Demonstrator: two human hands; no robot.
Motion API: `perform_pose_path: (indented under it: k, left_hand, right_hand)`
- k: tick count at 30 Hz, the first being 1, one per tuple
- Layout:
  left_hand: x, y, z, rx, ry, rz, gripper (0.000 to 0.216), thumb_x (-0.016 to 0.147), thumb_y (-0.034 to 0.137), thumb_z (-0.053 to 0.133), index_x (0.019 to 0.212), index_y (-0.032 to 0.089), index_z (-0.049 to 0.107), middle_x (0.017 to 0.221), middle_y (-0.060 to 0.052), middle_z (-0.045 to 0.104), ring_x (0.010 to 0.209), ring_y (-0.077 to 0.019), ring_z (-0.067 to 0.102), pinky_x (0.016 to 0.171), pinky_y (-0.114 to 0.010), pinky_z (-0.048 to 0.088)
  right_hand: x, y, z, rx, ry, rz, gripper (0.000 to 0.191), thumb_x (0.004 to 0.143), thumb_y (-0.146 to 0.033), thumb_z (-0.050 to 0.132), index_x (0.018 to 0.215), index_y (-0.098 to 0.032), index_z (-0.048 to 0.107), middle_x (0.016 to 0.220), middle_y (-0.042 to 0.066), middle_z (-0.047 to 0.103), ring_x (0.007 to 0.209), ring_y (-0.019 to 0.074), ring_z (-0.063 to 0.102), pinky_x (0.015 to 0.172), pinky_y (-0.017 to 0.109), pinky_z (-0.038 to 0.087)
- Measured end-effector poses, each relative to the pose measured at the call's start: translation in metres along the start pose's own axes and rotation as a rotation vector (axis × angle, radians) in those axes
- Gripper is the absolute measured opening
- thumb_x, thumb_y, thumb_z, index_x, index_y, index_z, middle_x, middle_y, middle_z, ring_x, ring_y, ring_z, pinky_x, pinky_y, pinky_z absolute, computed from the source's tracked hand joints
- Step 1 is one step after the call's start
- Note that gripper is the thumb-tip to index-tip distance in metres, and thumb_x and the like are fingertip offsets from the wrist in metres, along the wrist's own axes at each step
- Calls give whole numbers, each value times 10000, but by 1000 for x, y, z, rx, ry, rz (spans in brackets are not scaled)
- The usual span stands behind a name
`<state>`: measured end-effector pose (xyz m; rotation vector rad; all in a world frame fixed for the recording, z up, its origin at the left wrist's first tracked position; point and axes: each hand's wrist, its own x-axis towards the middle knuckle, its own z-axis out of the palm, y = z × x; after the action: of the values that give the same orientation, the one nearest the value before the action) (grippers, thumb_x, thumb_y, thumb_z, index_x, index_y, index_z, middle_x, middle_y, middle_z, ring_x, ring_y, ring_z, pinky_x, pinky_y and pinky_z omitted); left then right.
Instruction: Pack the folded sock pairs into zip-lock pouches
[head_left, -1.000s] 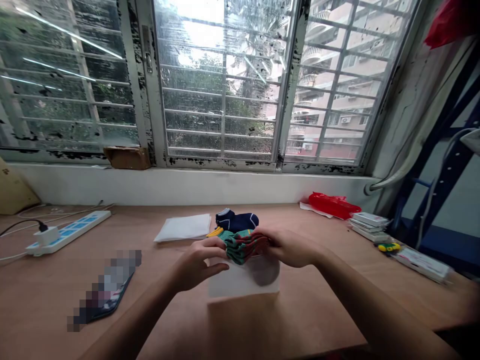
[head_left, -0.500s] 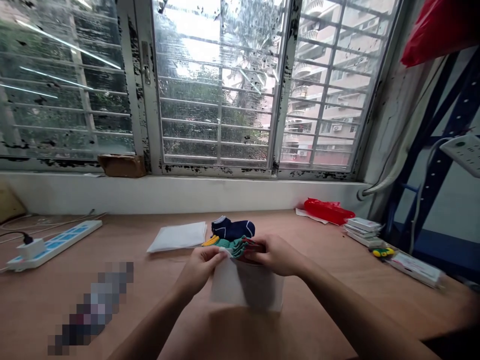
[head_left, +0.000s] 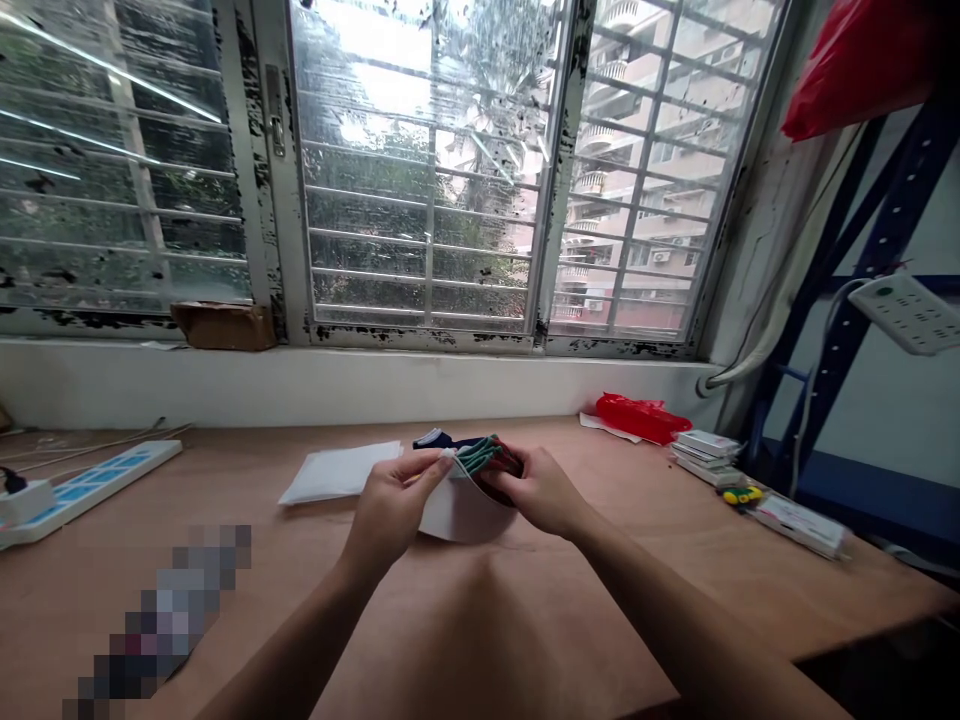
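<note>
— Left hand [head_left: 394,508]?

— Closed in a tight pinch, thumb over fingers, on the edge of a curled white paper sleeve [head_left: 461,512], right at a rolled bundle of green and red socks [head_left: 486,458]. Paper or thin film: hard to tell from here.

— And the right hand [head_left: 541,490]?

— Closed too, fingers curled around the far side of the bundle. No open palm on either side.

— Bundle's whereabouts?

— Between the two hands, at the mouth of the sleeve, held just above a plywood desk [head_left: 600,570]. Depth inside the sleeve: hidden by the fingers.

— Step in hand, then?

— By the look of it, fitting the socks and the sleeve together, with the two still only partly joined.

— Next move calls for what?

— A steady pinch on the paper edge, the mouth kept spread, and a firm hold on the bundle.

— Anything close by?

— A navy sock [head_left: 435,438] just behind the bundle, a flat stack of white sheets [head_left: 337,472] to the left, a red plastic bag [head_left: 641,418] farther right, and a stack of small packets [head_left: 705,455] beyond it. Near the left edge of the view, a blue-and-white power strip [head_left: 90,478].
</note>
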<state>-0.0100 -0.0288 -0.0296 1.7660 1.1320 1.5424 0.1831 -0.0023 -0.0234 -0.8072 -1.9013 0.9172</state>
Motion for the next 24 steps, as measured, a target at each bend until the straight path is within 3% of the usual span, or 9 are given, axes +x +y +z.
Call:
perform_pose_path:
  k: [6,11,14,17,24]
  left_hand:
    - [-2,6,-1,71,-20,30,294,841,433,633,975,218,782,915,-30,766,915,-249,657,817,-324,487]
    - [0,10,-8,141,-37,82,268,835,429,644,918,223,794,943,-38,763,928,-251,667,875,-344,480]
    - [-1,13,-10,195,-50,136,252,828,426,651,880,228,798,949,-48,761,937,-254,675,854,-345,508]
    - [-4,18,-10,241,-37,222,240,834,417,641,876,239,797,956,-48,760,927,-243,682,842,-342,534]
    - [-4,32,-12,337,-9,323,223,845,391,625,873,256,800,955,-34,762,893,-218,695,828,-312,546]
  right_hand:
    - [0,-4,8,-24,-66,12,105,700,-247,655,665,-160,608,633,-37,524,613,107,462,579,224,362]
    - [0,-8,2,-75,-115,52,138,696,-229,594,587,-175,530,561,-57,403,550,89,363,524,223,297]
    - [-1,-11,2,-126,-186,-65,114,645,-153,557,563,-183,485,566,-57,402,556,90,365,525,221,294]
    - [0,-13,9,-155,-146,-181,94,621,-106,518,576,-182,486,587,-50,407,589,94,369,542,218,299]
    - [3,-13,35,235,-137,92,82,701,-229,642,733,-156,629,674,-11,584,631,127,512,583,239,421]
